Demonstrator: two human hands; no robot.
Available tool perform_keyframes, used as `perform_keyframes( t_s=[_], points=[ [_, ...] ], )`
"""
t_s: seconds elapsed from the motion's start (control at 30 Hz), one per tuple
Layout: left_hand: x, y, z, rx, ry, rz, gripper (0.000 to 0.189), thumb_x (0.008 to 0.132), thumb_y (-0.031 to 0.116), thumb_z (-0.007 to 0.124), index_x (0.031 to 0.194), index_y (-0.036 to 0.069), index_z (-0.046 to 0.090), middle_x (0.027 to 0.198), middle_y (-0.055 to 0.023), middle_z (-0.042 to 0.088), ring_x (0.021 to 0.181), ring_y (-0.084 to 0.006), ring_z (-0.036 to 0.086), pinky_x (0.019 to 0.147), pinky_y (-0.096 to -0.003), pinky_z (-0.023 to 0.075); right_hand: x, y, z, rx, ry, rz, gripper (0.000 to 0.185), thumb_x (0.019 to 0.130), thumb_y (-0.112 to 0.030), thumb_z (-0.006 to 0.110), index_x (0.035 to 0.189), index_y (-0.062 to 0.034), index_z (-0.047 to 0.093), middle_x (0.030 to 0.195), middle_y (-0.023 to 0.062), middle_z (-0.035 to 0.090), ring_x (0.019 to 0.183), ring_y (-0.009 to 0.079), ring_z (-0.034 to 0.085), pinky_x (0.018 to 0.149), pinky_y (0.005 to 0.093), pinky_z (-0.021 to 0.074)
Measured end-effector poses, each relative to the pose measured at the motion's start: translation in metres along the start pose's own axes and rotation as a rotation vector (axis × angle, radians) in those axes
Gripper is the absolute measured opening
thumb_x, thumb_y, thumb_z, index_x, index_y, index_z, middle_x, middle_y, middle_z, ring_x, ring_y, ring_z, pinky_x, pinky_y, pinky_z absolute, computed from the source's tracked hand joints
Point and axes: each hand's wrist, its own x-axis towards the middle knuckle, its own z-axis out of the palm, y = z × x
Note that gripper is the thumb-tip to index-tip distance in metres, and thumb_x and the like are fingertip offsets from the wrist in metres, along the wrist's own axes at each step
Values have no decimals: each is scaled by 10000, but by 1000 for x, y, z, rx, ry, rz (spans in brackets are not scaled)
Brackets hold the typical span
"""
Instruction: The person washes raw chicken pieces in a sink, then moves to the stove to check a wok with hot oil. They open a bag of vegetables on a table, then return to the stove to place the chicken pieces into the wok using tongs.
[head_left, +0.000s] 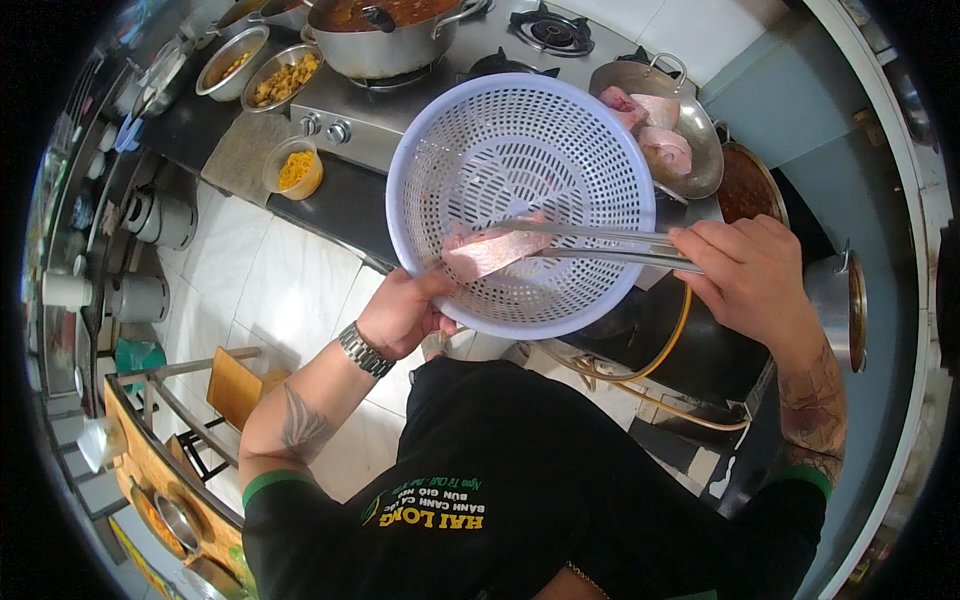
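My left hand (409, 311) grips the rim of a pale lavender plastic colander (517, 157), its thumb over the edge. In my right hand (739, 274) is a pair of metal tongs (615, 247), reaching over the colander. The tips of the tongs are at a pale pink chunk of raw fish (495, 251), low in the colander near my left thumb. Whether the chunk rests on the mesh or is lifted cannot be told. Behind the colander's right side, a metal wok (701, 131) holds several raw fish pieces (664, 150).
A stainless gas stove (480, 37) carries a large pot of reddish broth (382, 45). Two metal bowls (281, 79) and a plastic tub of yellow shreds (295, 169) stand left. A yellow hose (679, 337) loops below the counter. A broth pot (750, 180) sits right of the wok.
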Motion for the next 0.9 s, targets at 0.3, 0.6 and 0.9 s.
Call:
perform_keyframes(
  t_s=[0.3, 0.6, 0.9],
  points=[
    [19, 1, 6, 33, 3, 12, 258, 859, 34, 532, 1100, -59, 531, 963, -145, 633, 712, -221, 638, 499, -297, 516, -30, 25, -52, -80, 83, 157, 384, 667, -148, 752, 1036, -103, 657, 920, 61, 653, 730, 243, 624, 645, 358, 479],
    [19, -3, -2, 38, 61, 26, 252, 845, 45, 515, 1088, -15, 547, 957, -112, 638, 719, -201, 612, 502, -295, 489, -70, 94, -93, -90, 106, 504, 355, 715, -121, 736, 1052, -54, 647, 881, 106, 638, 728, 275, 611, 635, 321, 470],
    [-5, -16, -32, 21, 189, 74, 350, 826, 23, 487, 1165, -66, 465, 1022, -140, 596, 773, -239, 618, 494, -318, 484, -96, 145, -47, -120, -23, 582, 335, 706, -186, 734, 1022, -88, 678, 917, 102, 663, 825, 304, 625, 704, 365, 496]
  ],
)
